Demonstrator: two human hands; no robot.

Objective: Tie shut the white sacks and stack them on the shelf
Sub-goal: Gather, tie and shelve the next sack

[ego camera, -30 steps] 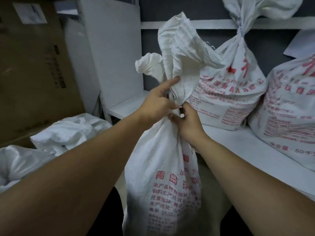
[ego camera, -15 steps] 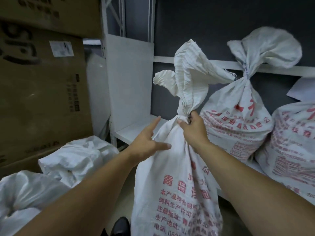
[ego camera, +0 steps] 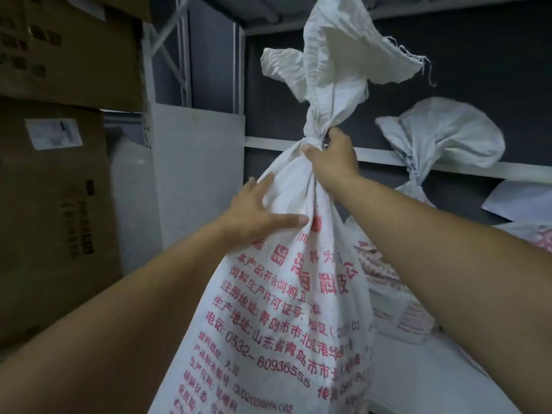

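Hands first: your right hand (ego camera: 331,162) is curled round the neck of the sack (ego camera: 283,309), thumb and fingers clamped just under the tie (ego camera: 313,141). Its fingertips are hidden behind the cloth. Your left hand (ego camera: 257,210) lies flat on the sack's left shoulder, fingers spread, thumb out toward the red print, gripping nothing.

Sack is upright in front of the shelf (ego camera: 418,369), bunched shut at the neck. Loose top (ego camera: 337,55) flares above the tie, frayed threads on its right. Its tip runs off the top edge. Sack's bottom is cut off by the lower edge, so you can't tell whether it rests on anything. Can't make out what binds the neck, cord or the cloth itself.

Second sack (ego camera: 442,132) sits on the shelf to the right. Its tied top is clear, but the body is mostly hidden behind your right forearm and the sack you hold. Third sack (ego camera: 540,234) at far right shows only a corner. White sheet (ego camera: 519,201) above it is cut by the right edge.

Rail (ego camera: 268,143) runs behind the tie. On the left are a white panel (ego camera: 194,168) and stacked boxes (ego camera: 53,234). Label (ego camera: 53,134) on one box is too blurred to read.
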